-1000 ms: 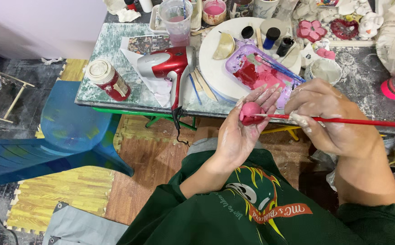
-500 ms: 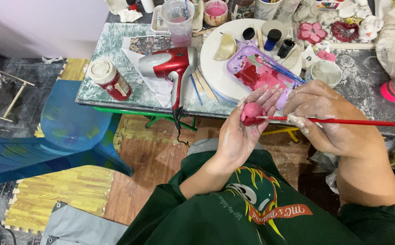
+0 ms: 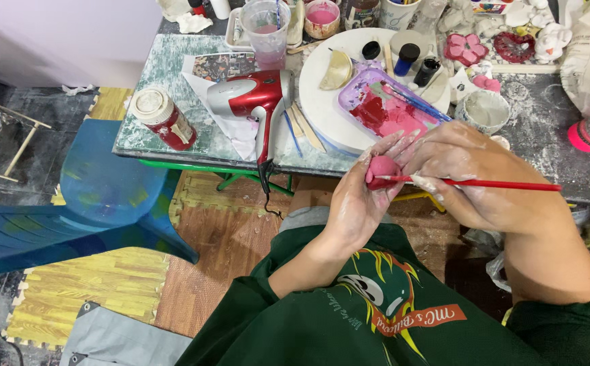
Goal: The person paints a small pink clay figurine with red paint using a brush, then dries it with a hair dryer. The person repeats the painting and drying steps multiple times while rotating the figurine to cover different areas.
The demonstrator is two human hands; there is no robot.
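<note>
Your left hand (image 3: 357, 203) rises from below with the forearm angled up and to the right, wrist slightly bent, palm turned toward you. Its fingers (image 3: 393, 146) curl upward and close in a cupped grip, the fingertips smeared with pale dust. Your right hand (image 3: 474, 173) comes in from the right, forearm bare up to the green sleeve, the back of the hand facing up. Its fingers are drawn together in a tight pinching grip, knuckles bunched, resting right against the fingers of your left hand.
</note>
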